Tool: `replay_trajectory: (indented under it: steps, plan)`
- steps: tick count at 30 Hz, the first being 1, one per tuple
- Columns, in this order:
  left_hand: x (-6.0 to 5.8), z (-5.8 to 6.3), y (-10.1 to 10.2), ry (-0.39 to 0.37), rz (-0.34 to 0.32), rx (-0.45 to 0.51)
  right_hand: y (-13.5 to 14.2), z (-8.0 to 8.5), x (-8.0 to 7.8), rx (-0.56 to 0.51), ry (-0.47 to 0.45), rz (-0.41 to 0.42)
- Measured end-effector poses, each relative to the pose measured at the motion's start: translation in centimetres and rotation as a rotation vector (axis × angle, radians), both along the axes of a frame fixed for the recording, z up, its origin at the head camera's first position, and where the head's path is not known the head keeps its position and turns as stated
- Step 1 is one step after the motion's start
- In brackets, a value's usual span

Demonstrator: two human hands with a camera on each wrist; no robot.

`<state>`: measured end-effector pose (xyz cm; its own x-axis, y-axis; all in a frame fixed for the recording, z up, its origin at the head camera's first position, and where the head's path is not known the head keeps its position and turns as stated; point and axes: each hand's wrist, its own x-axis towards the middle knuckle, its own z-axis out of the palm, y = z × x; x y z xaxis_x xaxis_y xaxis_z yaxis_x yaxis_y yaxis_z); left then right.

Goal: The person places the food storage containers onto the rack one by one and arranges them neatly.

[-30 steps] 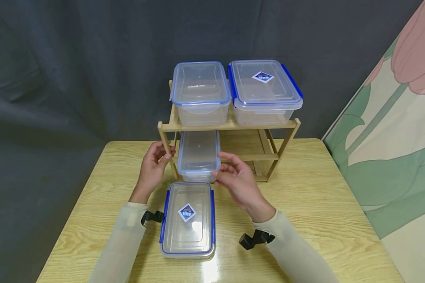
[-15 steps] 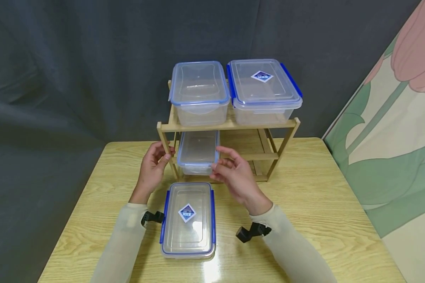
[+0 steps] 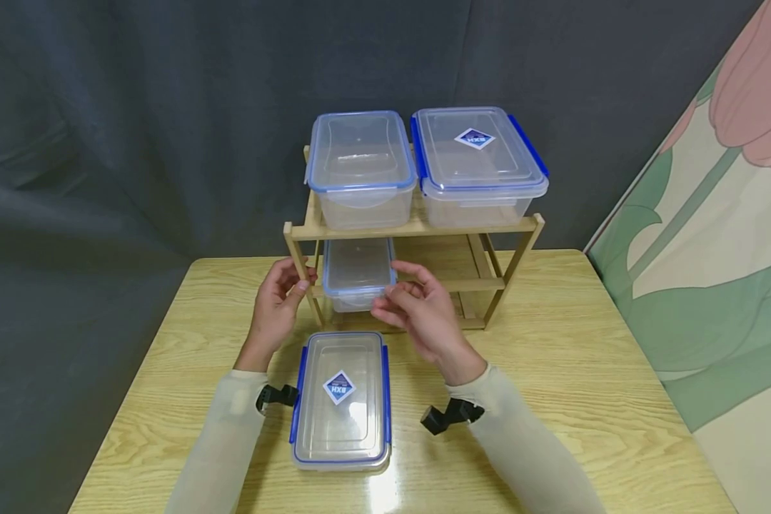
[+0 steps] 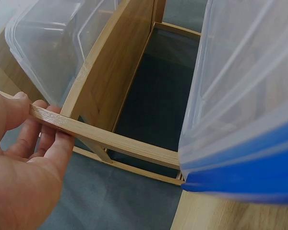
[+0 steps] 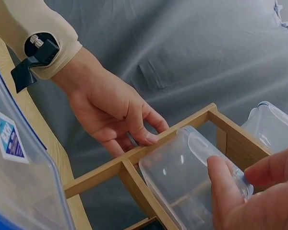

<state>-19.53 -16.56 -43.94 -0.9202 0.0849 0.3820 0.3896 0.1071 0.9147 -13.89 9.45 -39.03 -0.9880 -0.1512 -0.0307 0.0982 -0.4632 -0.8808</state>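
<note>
My left hand [image 3: 276, 298] holds the left front post of a wooden rack [image 3: 475, 285]; in the left wrist view its thumb and fingers lie on either side of the post [image 4: 129, 145]. A clear food container [image 3: 360, 265] with a light-blue-rimmed lid sits on the rack's middle level, its front end jutting past the front rail. My right hand [image 3: 427, 318] is at that container's right front corner. Its fingers press the front and side there, seen close in the right wrist view on the container's wall [image 5: 175, 177].
Two larger lidded containers stand on the rack's top level, a light-blue-rimmed one [image 3: 363, 153] and one with dark blue clips [image 3: 478, 157]. A flat container [image 3: 340, 421] with blue clips lies on the table [image 3: 585, 400] before the rack. A dark curtain [image 3: 167, 143] hangs behind.
The food container has slid back, deeper into the rack's middle level, with my right hand moving forward and slightly left along with it. My left hand has stayed on the post.
</note>
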Motion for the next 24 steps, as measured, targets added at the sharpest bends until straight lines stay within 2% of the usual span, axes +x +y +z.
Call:
replay_trajectory:
  steps: [7,14,24]
  plan:
    - [0.0,0.0,-0.1,0.002,-0.005,0.021,-0.9,0.1,-0.1,-0.04,-0.014,-0.033]
    - [0.0,0.0,-0.1,-0.001,0.005,-0.004,-1.3,0.0,-0.4,-0.062,-0.011,-0.043]
    - [0.0,-0.1,-0.1,-0.003,0.0,0.005,-1.2,-0.1,-0.5,-0.046,-0.011,-0.045]
